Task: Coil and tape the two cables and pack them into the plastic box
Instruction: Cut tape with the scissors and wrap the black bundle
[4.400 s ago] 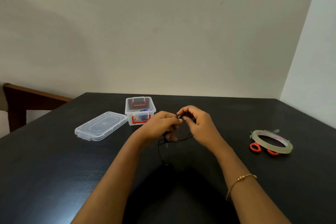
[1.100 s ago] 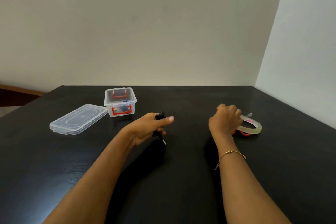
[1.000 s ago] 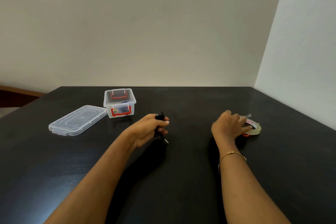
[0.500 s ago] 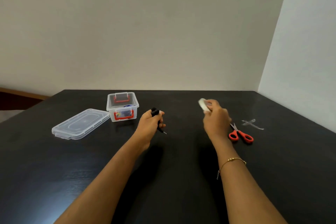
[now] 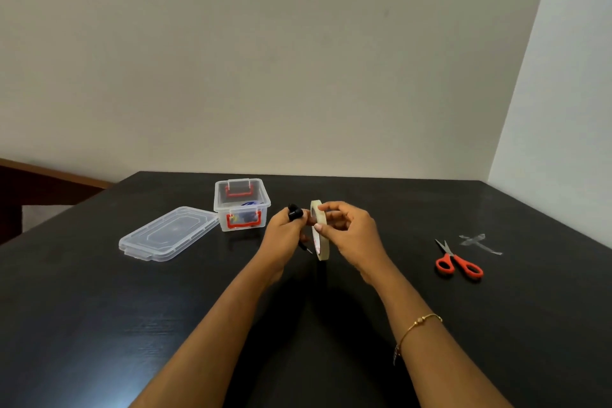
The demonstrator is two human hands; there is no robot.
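From the head camera, both hands meet above the middle of the dark tabletop (image 5: 99,325). The left hand (image 5: 284,235) has its fingers curled round a coiled black cable (image 5: 294,213); only the top of the bundle shows above the fist, and a thin plug end (image 5: 306,248) pokes out below, the rest being hidden in the palm. The right hand (image 5: 351,235) pinches a roll of tape (image 5: 320,229), held upright and edge-on to the camera, so its hole and any loose end cannot be made out. Its thumb lies on the near rim and its fingers on the far side. The roll is just beside the left hand's knuckles; whether they touch I cannot tell.

Behind and left of the hands stands the clear plastic box (image 5: 242,205) with red latches, open, with something dark and blue inside that is too small to identify. Its lid (image 5: 169,232) lies flat just to its left. Well to the right lie red-handled scissors (image 5: 458,262), and beyond them a strip of clear tape (image 5: 478,242) on the tabletop. A bracelet (image 5: 419,325) circles the right wrist. Both forearms are cut off by the bottom edge.
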